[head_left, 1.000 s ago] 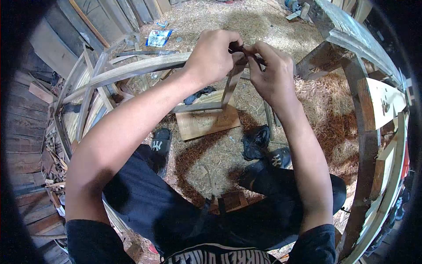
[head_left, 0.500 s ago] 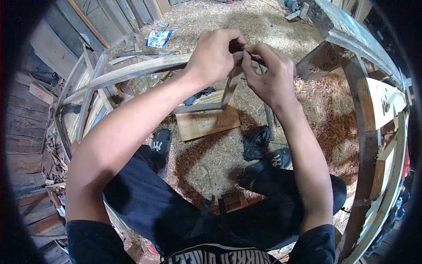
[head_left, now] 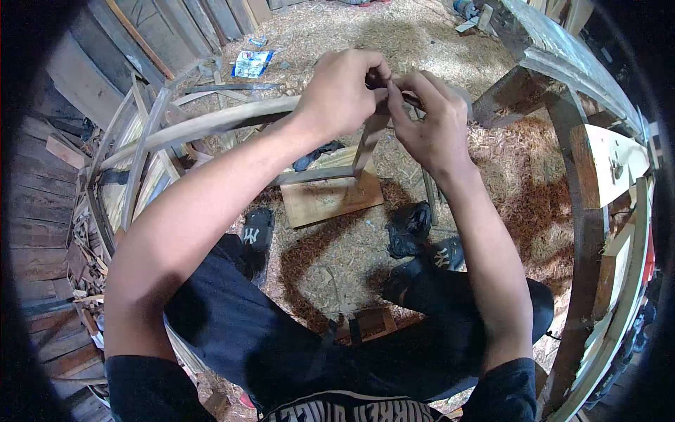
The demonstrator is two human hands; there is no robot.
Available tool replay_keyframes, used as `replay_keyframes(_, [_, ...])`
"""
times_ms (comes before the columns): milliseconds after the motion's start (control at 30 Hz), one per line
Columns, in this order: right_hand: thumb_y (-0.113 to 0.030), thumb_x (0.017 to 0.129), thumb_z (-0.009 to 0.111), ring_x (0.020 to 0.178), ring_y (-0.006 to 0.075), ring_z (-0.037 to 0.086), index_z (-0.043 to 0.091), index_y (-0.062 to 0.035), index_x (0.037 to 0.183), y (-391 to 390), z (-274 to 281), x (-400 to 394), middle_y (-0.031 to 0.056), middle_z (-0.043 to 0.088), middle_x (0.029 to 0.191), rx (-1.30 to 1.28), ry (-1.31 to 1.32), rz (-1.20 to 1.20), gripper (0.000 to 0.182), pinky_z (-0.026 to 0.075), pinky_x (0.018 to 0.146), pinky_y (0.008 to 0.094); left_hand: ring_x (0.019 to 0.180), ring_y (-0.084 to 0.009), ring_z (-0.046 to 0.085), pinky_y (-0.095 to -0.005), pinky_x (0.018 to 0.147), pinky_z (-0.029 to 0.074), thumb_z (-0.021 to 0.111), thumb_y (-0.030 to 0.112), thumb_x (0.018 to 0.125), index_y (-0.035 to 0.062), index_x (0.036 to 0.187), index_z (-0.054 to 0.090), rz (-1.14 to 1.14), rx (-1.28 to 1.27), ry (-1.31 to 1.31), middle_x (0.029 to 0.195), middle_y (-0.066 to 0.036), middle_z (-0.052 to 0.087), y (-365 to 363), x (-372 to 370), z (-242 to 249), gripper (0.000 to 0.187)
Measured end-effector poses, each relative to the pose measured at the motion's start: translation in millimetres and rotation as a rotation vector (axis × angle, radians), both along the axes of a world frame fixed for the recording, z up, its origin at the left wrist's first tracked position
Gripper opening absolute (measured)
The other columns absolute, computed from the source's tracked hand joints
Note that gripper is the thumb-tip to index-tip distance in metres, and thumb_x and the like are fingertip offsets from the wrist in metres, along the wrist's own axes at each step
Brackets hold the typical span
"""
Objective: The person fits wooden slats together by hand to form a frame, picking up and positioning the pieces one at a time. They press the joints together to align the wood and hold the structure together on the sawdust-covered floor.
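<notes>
Clock is read off the view, 12 at top. Left hand [head_left: 344,91] is up at 12, thumb and fingers bent into a pinch. Right hand [head_left: 432,119] sits between 1 and 2, its thumb and index also drawn together. Fingertips of both hands meet, or very nearly, just right of 12. Both look to be pinching something there (too small and too hidden to name, can't tell if it's one piece or two). Other right fingers are curled; those of the left are partly turned away.

Nearest wood: a post [head_left: 368,144] slants up to right under the fingertips; can't tell if either hand touches it. Its foot meets a bar [head_left: 327,173] close to the centre of the dial. A curved rail [head_left: 211,119] runs out toward 10, its near end going behind the left wrist.

Board [head_left: 330,204] lies on the ground at centre, just below the bar. Black bag [head_left: 409,228] is between 3 and 4, beside the right slipper [head_left: 448,253] at 4. Left slipper [head_left: 256,235] is between 8 and 9. Wrapper [head_left: 252,63], blue and white, is at 11 on the shavings [head_left: 520,169]. Pale block [head_left: 613,167] stands just short of 3, far edge; scraps [head_left: 84,281] heap up between 8 and 9.
</notes>
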State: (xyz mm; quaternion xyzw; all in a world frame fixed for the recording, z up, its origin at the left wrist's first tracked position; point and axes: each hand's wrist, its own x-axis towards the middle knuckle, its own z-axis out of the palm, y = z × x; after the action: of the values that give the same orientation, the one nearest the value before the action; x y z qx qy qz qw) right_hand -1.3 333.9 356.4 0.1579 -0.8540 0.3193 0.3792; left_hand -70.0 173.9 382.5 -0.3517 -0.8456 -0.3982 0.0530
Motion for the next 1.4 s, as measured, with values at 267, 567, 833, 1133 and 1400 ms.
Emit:
replay_keyframes(267, [-0.004, 0.09, 0.076, 0.08, 0.0269, 0.075, 0.07, -0.0007, 0.096, -6.9, 4.0, 6.2, 0.0145, 0.074, 0.087, -0.053, -0.071, -0.098, 0.009, 0.059, 0.067, 0.0346, 0.082, -0.0284, 0.075, -0.0388, 0.073, 0.056, 0.075, 0.006, 0.086, -0.0008, 0.1, 0.071, -0.02, 0.013, 0.005, 0.087, -0.018, 0.075, -2.4, 4.9, 2.7, 0.016])
replay_keyframes(567, [-0.002, 0.091, 0.073, 0.084, 0.0282, 0.074, 0.065, 0.0009, 0.096, -11.8, 1.6, 4.5, 0.0163, 0.073, 0.089, -0.116, -0.108, -0.102, 0.01, 0.056, 0.07, 0.0373, 0.087, -0.0309, 0.075, -0.0417, 0.075, 0.057, 0.071, 0.001, 0.089, -0.0012, 0.105, 0.067, -0.074, 0.073, 0.014, 0.092, -0.019, 0.073, -4.5, 4.0, -8.4, 0.016])
replay_keyframes(833, [-0.001, 0.089, 0.074, 0.085, 0.0328, 0.069, 0.064, 0.0008, 0.095, -20.4, 5.2, 10.2, 0.0156, 0.071, 0.09, -0.138, -0.094, -0.131, 0.011, 0.053, 0.076, 0.0398, 0.096, -0.0418, 0.069, -0.0477, 0.08, 0.055, 0.071, 0.003, 0.087, -0.0007, 0.111, 0.06, -0.121, 0.12, 0.077, 0.104, -0.022, 0.066, -6.6, 8.6, -26.5, 0.027])
replay_keyframes(1133, [0.005, 0.089, 0.069, 0.084, 0.0385, 0.072, 0.058, 0.0002, 0.098, -12.9, -0.2, 8.3, 0.0196, 0.068, 0.091, -0.05, -0.064, -0.125, 0.015, 0.057, 0.069, 0.0447, 0.098, -0.0395, 0.069, -0.0473, 0.087, 0.057, 0.073, 0.012, 0.086, -0.0022, 0.123, 0.057, -0.117, -0.054, 0.375, 0.104, -0.021, 0.068, -12.6, 7.3, -28.0, 0.043])
replay_keyframes(1400, [0.003, 0.089, 0.07, 0.085, 0.0381, 0.068, 0.061, 0.0007, 0.097, -11.8, 3.4, 10.5, 0.0186, 0.067, 0.091, -0.027, -0.081, -0.117, 0.012, 0.055, 0.071, 0.0444, 0.1, -0.0379, 0.074, -0.0469, 0.079, 0.06, 0.073, 0.012, 0.093, 0.0073, 0.125, 0.062, -0.087, -0.156, 0.033, 0.099, -0.02, 0.075, -23.2, 5.9, -17.3, 0.035])
